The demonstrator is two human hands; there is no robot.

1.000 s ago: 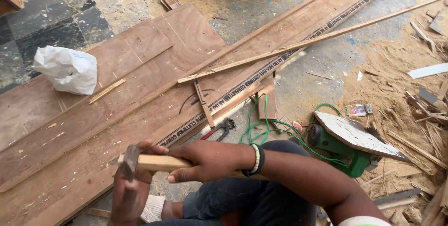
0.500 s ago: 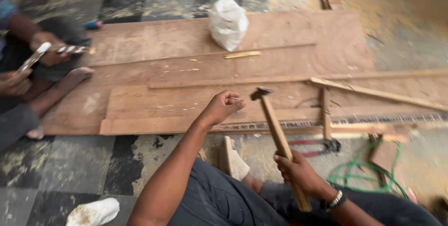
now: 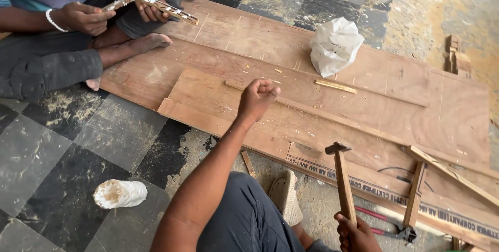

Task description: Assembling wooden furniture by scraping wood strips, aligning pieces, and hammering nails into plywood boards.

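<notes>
Right hand (image 3: pixel 356 234) grips the hammer (image 3: pixel 343 182) upright, left hand (image 3: pixel 256 98) clenched on the plank (image 3: pixel 291 111) at ten o'clock; a stray swing could hit knuckles.

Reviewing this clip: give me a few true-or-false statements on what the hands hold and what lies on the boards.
1. The right hand holds a wooden-handled hammer in its grip, head up. True.
2. The left hand is spread flat on the floor tiles. False: it is a closed fist over the plywood boards.
3. A crumpled white bag sits on the boards. True.
4. The other person's hands are empty. False: they hold a thin strip.
5. The hammer head is striking the white bag. False: it is well clear of it.
</notes>
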